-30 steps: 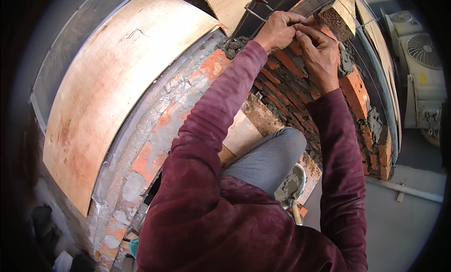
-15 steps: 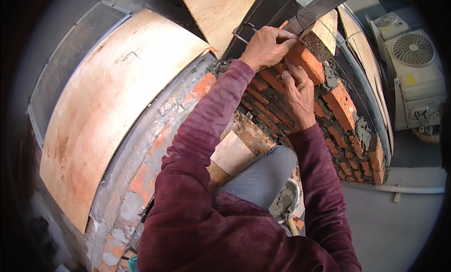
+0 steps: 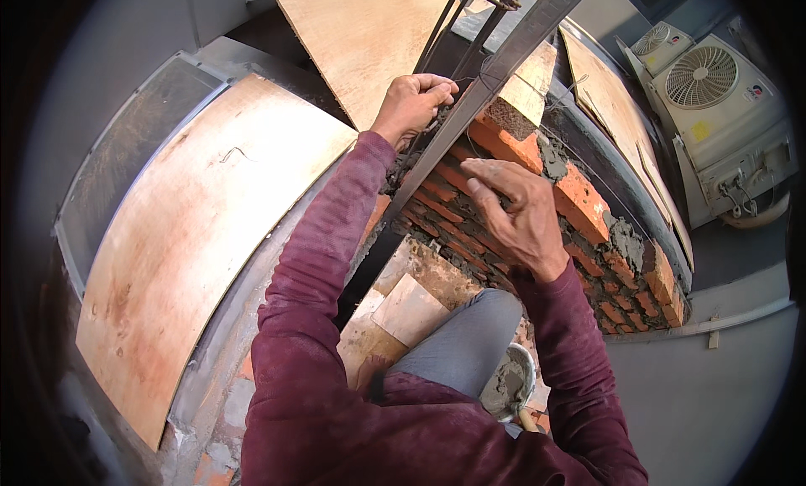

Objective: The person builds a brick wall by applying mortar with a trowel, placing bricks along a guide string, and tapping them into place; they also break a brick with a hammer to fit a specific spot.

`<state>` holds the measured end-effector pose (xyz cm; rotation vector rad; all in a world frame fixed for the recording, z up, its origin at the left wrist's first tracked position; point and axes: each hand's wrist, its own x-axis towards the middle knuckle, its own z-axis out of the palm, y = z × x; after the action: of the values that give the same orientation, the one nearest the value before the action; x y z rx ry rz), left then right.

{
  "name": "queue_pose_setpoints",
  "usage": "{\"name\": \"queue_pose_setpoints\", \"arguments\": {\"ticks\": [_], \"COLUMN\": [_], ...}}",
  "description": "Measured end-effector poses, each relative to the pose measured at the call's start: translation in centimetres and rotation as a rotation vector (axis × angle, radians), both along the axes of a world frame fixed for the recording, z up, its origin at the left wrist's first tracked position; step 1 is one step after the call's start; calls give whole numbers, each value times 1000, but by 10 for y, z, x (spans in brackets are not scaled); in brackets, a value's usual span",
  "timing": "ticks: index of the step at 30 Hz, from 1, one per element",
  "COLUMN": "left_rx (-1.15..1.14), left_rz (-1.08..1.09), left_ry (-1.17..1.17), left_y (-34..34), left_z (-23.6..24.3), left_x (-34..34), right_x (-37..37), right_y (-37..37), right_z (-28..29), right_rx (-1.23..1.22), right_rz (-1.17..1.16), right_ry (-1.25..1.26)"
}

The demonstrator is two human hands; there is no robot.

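Note:
My left hand (image 3: pixel 413 106) pinches a thin wire (image 3: pixel 467 79) beside a long metal bar (image 3: pixel 525 45) that stands at a slant over the brickwork, with dark steel rods (image 3: pixel 474 32) behind it. My right hand (image 3: pixel 516 213) is below and right of the bar, fingers loosely extended and thumb apart, with nothing visible in it. It is over a wall of red bricks (image 3: pixel 579 200) with grey mortar (image 3: pixel 625 238) squeezed from the joints. A wooden block (image 3: pixel 531 83) rests at the top end of the bricks.
Plywood boards (image 3: pixel 201 225) lie at left, top (image 3: pixel 361 32) and along the right (image 3: pixel 609 99). Air-conditioner units (image 3: pixel 718 125) stand at far right. A bowl of mortar (image 3: pixel 506 385) with a wooden handle is beside my bent knee (image 3: pixel 470 326).
My hands have moved apart: the left went left, the right dropped and its fingers loosened. The metal bar now shows lower across the view, between my hands and down past the brickwork's left end.

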<state>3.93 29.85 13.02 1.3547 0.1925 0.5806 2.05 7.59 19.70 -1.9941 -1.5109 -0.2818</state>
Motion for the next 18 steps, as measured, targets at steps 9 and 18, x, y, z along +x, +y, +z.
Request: {"name": "queue_pose_setpoints", "arguments": {"ticks": [9, 18], "left_rx": [505, 912], "left_rz": [424, 591], "left_ry": [14, 51], "left_y": [11, 0], "left_z": [-57, -43], "left_x": [11, 21], "right_x": [125, 115], "right_y": [-65, -28], "right_z": [-5, -4], "right_rx": [-152, -166], "right_rz": [-312, -460], "right_ry": [150, -174]}}
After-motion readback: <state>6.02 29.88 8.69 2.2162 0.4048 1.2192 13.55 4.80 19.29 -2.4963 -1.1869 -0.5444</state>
